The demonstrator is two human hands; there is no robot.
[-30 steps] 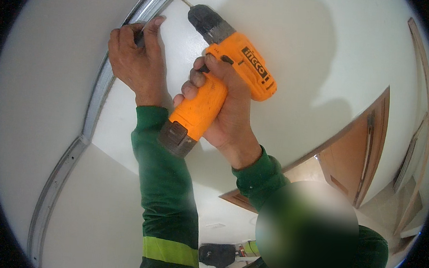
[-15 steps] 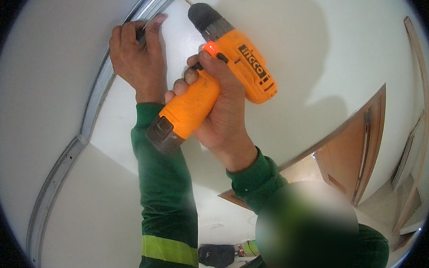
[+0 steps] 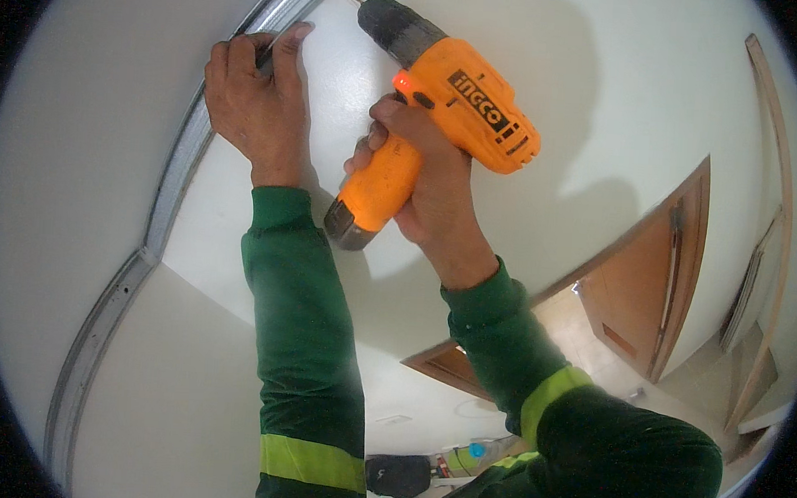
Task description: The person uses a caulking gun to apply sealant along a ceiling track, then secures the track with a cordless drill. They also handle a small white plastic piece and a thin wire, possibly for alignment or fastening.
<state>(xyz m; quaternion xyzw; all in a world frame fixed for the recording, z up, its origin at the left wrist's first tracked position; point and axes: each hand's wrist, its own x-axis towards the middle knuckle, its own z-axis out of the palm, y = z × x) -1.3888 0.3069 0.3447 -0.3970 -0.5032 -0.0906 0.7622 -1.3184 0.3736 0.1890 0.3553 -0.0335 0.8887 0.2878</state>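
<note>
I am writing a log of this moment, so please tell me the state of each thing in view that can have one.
cordless drill: held up, red light on, tip at the metal track
left hand: pressed on the metal track, pinching a small dark thing
right hand: closed on the drill handle
metal track: lying along the white surface
wooden door: open

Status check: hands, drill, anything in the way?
Left hand pinching metal track. Right hand gripping orange drill, bit at the track. Nothing in the way.
</note>
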